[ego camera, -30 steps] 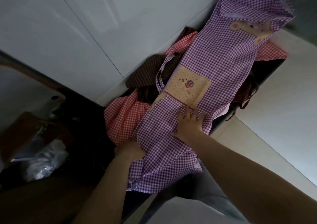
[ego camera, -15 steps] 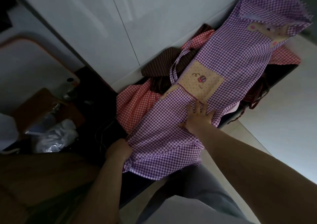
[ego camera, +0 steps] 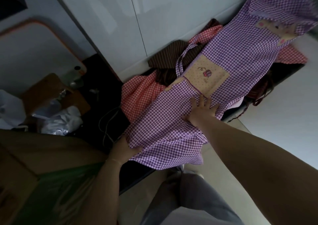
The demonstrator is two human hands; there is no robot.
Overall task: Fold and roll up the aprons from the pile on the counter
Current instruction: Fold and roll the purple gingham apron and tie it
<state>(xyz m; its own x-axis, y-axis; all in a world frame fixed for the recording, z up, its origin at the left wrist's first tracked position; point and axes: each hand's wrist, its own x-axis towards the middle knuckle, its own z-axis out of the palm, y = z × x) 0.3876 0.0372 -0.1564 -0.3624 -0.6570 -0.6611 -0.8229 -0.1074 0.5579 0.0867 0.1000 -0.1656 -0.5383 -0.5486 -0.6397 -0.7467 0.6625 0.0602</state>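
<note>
dark counter (ego camera: 110, 94): carries the pile of aprons. purple gingham cotton apron (ego camera: 223, 66) lies folded into a long strip on top, its near end hanging over the counter edge. red gingham apron (ego camera: 139, 97) and brown striped apron (ego camera: 170, 56) lie beneath it. beige square pocket patch (ego camera: 206, 75) faces up. right hand (ego camera: 203, 111) presses flat, fingers spread, just below the patch. left hand (ego camera: 123, 147) grasps the strip's near corner, thumb on top.

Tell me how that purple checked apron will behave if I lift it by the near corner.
Probably floppy: the purple checked apron drapes in soft folds over the pile, its near hem hanging off the counter edge. Likely light. The loose strap loop may drag or snag on the brown striped apron.
</note>
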